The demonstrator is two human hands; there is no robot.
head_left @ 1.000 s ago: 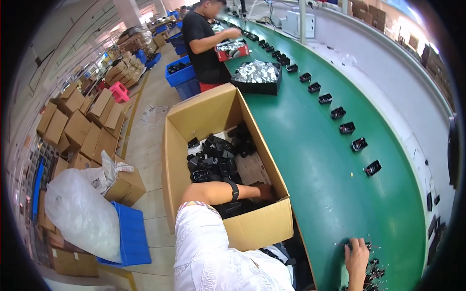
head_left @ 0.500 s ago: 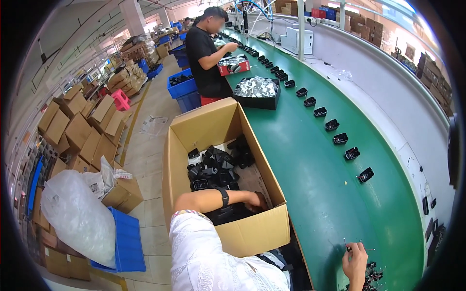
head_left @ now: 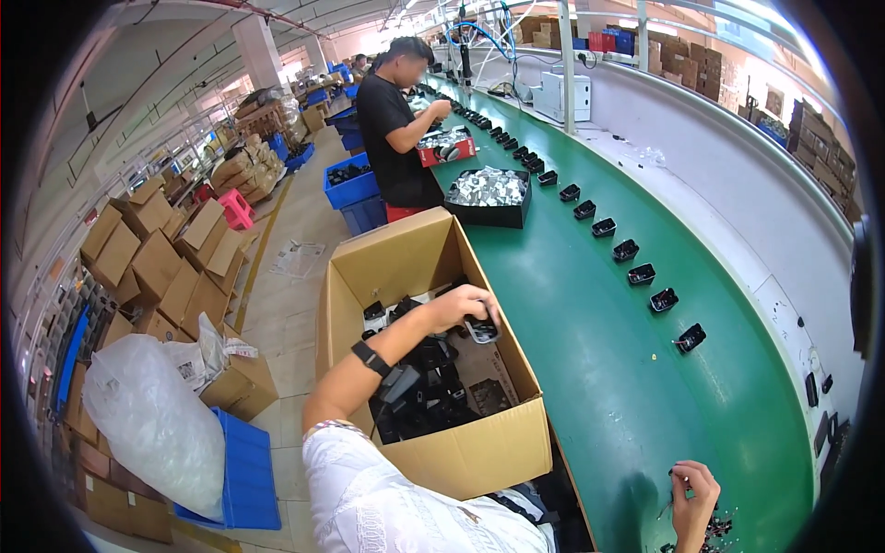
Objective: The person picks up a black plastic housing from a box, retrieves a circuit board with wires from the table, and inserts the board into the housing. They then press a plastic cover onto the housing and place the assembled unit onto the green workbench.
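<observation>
My left hand [head_left: 464,309] is closed on a black plastic housing [head_left: 482,329], lifted over the cardboard box [head_left: 479,452]. Below it, many loose black housings [head_left: 419,392] lie jumbled inside that box. My right hand [head_left: 695,495] is over the green workbench at the lower right, thumb and fingers pinched on a small dark part with thin wires; the fingers mostly hide it. Beside that hand lies a pile of small wired parts [head_left: 717,533], partly cut off by the lower edge.
A row of black housings [head_left: 690,338] runs along the green bench [head_left: 572,369]. Farther up stand a black tray of silvery pieces [head_left: 484,217] and a person [head_left: 392,138] in black at work. On the floor at left are a blue crate [head_left: 249,470], a plastic bag [head_left: 152,424] and cartons [head_left: 166,267].
My left hand has risen from the bottom of the box and now shows a black housing in its grip. My right hand has shifted slightly right and stays pinched.
</observation>
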